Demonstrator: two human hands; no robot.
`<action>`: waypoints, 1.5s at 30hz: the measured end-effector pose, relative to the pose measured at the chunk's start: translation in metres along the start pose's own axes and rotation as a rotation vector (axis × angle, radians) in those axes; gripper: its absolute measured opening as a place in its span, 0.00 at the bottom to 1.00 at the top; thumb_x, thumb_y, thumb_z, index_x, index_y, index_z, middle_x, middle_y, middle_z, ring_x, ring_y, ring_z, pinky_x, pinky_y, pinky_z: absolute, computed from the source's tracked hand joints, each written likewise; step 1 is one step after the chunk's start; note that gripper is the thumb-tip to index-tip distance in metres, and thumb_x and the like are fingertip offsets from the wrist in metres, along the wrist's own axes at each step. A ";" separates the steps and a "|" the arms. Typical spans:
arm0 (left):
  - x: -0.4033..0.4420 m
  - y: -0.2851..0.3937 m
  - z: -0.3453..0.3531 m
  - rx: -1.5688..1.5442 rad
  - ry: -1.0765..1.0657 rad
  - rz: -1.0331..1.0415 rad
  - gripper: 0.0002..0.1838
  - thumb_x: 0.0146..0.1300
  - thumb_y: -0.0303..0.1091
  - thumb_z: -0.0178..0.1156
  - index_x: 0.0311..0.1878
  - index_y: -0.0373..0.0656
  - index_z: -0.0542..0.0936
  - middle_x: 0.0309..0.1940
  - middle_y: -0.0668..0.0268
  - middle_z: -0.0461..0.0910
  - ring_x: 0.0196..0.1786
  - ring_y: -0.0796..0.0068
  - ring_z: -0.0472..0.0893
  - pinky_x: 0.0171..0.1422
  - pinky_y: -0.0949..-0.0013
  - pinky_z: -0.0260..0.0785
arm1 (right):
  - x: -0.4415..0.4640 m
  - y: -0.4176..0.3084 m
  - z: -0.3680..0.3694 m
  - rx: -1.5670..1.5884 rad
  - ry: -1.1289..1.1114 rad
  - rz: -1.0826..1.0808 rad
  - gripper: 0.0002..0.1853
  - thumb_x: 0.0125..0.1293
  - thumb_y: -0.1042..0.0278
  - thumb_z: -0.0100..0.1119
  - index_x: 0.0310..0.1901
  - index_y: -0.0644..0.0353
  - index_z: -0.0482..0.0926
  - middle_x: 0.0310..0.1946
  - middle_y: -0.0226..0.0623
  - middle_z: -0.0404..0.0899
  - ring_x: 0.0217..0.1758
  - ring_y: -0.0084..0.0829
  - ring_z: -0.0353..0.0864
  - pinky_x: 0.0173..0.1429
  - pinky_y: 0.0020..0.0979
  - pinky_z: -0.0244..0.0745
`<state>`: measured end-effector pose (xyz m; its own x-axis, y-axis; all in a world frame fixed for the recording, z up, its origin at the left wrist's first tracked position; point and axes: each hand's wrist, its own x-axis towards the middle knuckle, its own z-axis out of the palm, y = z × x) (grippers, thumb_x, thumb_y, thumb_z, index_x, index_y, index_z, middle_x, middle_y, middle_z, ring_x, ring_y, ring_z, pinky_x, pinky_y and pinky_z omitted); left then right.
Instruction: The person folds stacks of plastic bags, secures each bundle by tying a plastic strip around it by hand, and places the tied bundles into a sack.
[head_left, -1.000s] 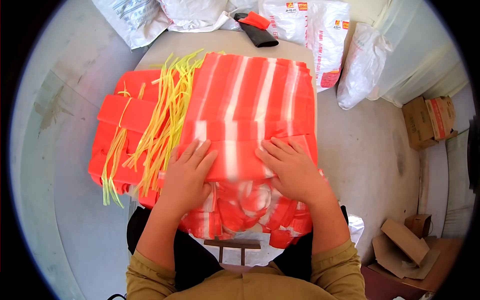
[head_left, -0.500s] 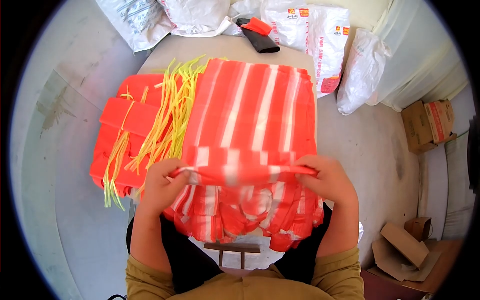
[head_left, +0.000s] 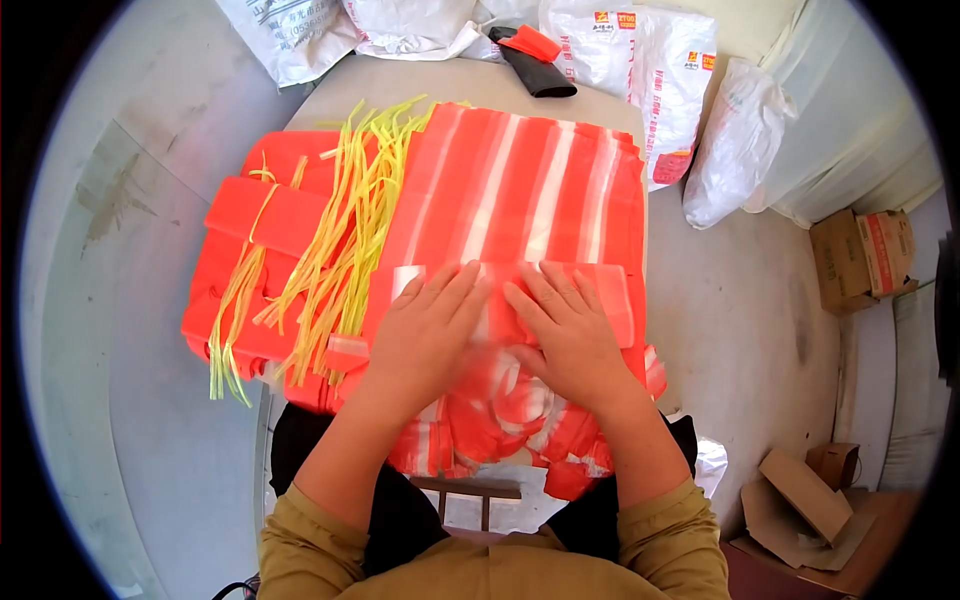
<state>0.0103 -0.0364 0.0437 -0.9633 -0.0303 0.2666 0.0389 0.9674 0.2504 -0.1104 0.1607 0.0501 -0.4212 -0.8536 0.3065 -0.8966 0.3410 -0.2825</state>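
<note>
A stack of red-and-white striped plastic bags or sheets (head_left: 490, 185) lies in front of me, its near part folded over into a flat band (head_left: 610, 290). My left hand (head_left: 430, 315) presses flat on the left of this band, fingers stretched forward. On the band's right side rests my right hand (head_left: 565, 320), also flat with fingers spread. Crumpled striped ends (head_left: 500, 430) bunch up under my wrists and hang toward my lap. Left of the stack lie long yellow plastic strips (head_left: 370, 200), draped over folded red bundles (head_left: 265, 215).
White printed sacks (head_left: 590, 50) and a black roll (head_left: 535, 70) with a red piece stand along the back. Another white sack (head_left: 738, 140) leans at the right. Cardboard boxes (head_left: 865, 255) and an opened carton (head_left: 810, 510) sit farther right.
Both hands have let go of the pinched edge and moved inward and forward. They now lie flat on the folded band, which was held up taut before. The view has shifted slightly.
</note>
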 end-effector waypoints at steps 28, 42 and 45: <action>-0.035 -0.005 -0.041 -0.501 -0.023 -0.395 0.19 0.60 0.21 0.65 0.56 0.37 0.85 0.46 0.58 0.90 0.41 0.53 0.89 0.49 0.63 0.80 | -0.030 0.056 -0.043 0.311 0.875 0.423 0.23 0.76 0.66 0.60 0.69 0.63 0.73 0.75 0.47 0.72 0.78 0.44 0.72 0.82 0.45 0.65; -0.034 0.018 -0.039 -0.884 -0.466 -0.456 0.40 0.65 0.28 0.69 0.80 0.43 0.68 0.61 0.51 0.83 0.62 0.59 0.86 0.66 0.61 0.77 | -0.016 0.007 0.004 0.184 0.454 -0.198 0.39 0.78 0.44 0.60 0.82 0.56 0.63 0.84 0.53 0.59 0.87 0.61 0.54 0.85 0.63 0.53; -0.039 0.010 -0.026 -0.967 -0.431 -0.339 0.36 0.64 0.23 0.68 0.77 0.42 0.73 0.64 0.56 0.83 0.68 0.64 0.83 0.71 0.64 0.74 | -0.010 -0.003 0.008 0.085 -0.308 -0.095 0.40 0.72 0.45 0.66 0.79 0.55 0.68 0.83 0.50 0.61 0.88 0.56 0.54 0.86 0.59 0.53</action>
<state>0.0554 -0.0323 0.0600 -0.9676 0.0157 -0.2521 -0.2344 0.3161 0.9193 -0.1029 0.1650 0.0410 -0.2635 -0.9634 0.0498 -0.9098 0.2311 -0.3447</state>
